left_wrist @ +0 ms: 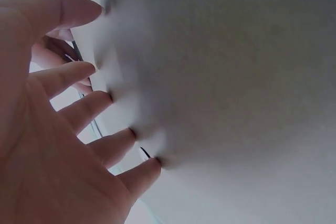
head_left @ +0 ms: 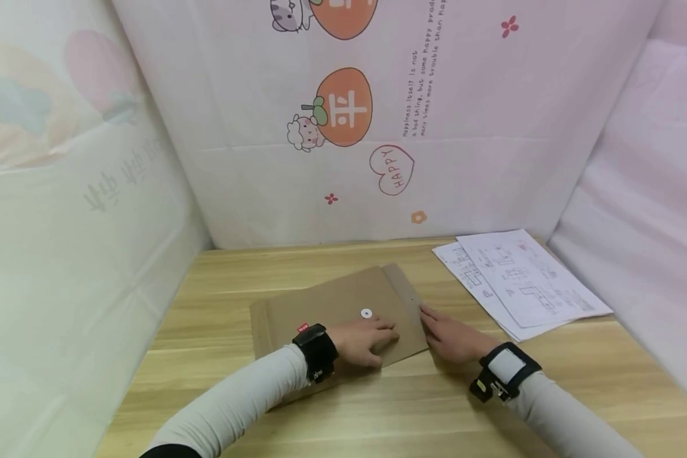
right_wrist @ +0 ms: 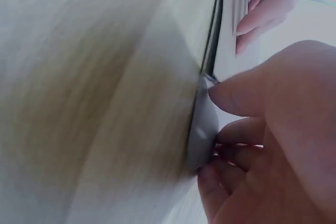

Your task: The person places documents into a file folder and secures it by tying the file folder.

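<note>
A brown kraft paper envelope [head_left: 320,294] lies slantwise on the table, with a white round button [head_left: 366,313] and a small red label [head_left: 303,327]. My left hand [head_left: 359,341] rests on its right half, fingers spread; the fingertips press the paper in the left wrist view. On the right, the greyer flap [head_left: 399,282] extends outward. At the flap's outer edge my right hand [head_left: 451,337] holds the paper, thumb at the near corner and fingers bent along the edge, as the right wrist view shows. What lies inside the envelope is hidden.
Printed sheets with diagrams [head_left: 527,280] overlap at the back right of the wooden table [head_left: 389,413]. Behind the table hangs a patterned white cloth [head_left: 263,184], with more pale cloth along the left and right sides.
</note>
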`<state>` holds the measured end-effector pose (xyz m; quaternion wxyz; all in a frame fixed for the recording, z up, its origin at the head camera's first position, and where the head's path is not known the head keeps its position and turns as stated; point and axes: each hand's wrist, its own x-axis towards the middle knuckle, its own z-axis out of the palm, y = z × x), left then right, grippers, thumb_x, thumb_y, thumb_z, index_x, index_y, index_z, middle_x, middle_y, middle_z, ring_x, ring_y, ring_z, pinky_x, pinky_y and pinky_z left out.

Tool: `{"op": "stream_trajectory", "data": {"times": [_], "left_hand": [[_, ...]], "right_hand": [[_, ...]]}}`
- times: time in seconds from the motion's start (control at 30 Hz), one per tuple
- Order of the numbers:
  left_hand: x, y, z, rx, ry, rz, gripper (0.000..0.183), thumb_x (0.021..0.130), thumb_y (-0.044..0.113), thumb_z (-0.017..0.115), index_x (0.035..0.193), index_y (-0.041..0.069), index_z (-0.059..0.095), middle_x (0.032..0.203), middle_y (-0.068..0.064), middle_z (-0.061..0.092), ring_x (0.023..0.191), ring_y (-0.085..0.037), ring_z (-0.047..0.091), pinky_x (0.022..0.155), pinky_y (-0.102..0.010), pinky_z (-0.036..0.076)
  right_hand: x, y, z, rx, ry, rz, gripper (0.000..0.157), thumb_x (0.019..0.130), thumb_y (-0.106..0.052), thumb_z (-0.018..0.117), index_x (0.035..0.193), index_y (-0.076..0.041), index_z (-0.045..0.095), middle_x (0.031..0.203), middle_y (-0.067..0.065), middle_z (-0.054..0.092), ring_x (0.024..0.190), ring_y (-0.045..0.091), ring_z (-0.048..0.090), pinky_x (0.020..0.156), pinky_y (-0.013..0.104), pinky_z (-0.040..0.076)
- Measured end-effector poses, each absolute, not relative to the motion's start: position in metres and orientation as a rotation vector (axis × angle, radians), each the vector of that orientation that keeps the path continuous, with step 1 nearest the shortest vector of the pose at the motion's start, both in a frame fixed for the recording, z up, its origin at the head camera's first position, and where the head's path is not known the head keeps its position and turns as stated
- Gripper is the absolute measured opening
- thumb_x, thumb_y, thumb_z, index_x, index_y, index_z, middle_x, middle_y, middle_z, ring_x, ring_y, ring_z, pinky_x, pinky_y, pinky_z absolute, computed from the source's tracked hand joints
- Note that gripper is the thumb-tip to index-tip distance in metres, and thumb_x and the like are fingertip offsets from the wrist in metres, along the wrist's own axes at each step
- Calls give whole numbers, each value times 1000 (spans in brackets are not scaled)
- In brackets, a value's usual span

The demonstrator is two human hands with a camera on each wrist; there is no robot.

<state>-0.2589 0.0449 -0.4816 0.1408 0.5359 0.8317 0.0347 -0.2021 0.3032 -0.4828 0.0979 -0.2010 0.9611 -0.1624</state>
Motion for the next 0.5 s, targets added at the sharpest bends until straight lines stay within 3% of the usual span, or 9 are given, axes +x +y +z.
{"op": "stream_trajectory", "data": {"times": [0.3,0.5], "left_hand": [[-245,63,-478,1533,2496,6,71,89,30,74,154,20,46,162,-3,38,148,-25,37,116,-32,36],[-243,63,-476,1556,2424,28,77,90,24,72,159,19,39,166,-4,30,152,-27,29,119,-35,31]], "right_hand": [[-200,303,-492,-624,2946,-388,52,108,-15,46,153,9,35,162,28,29,141,45,42,111,55,40],[-194,301,-498,-634,3002,-344,51,107,-13,47,151,12,38,159,31,32,138,45,46,107,54,44]]}}
